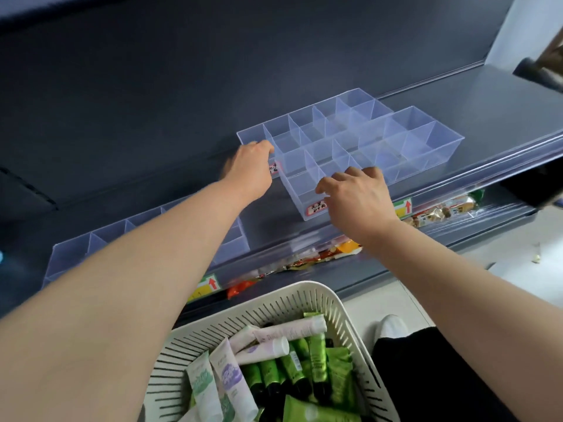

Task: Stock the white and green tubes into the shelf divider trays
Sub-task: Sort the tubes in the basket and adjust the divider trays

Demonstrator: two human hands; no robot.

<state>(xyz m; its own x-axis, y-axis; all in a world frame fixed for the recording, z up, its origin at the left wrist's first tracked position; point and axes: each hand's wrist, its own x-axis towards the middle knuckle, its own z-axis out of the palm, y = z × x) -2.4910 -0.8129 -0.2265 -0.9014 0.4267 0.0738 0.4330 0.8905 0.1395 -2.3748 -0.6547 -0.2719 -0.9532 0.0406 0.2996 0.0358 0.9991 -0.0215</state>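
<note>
Two clear plastic divider trays lie side by side on the dark shelf, their compartments holding nothing. My left hand [248, 167] grips the near left corner of the back tray [307, 123]. My right hand [355, 196] has its fingers curled over the front wall of the front tray [426, 147], near its red-bordered label. Below, a white slotted basket [307, 295] holds several white tubes [289, 330] and green tubes [316, 360], lying loose.
A third clear divider tray [79, 254] sits at the shelf's left front, partly behind my left forearm. Snack packets [438, 213] fill the shelf underneath. Yellow price tags with red arrows mark the shelf edge. A white shoe and dark trouser leg show bottom right.
</note>
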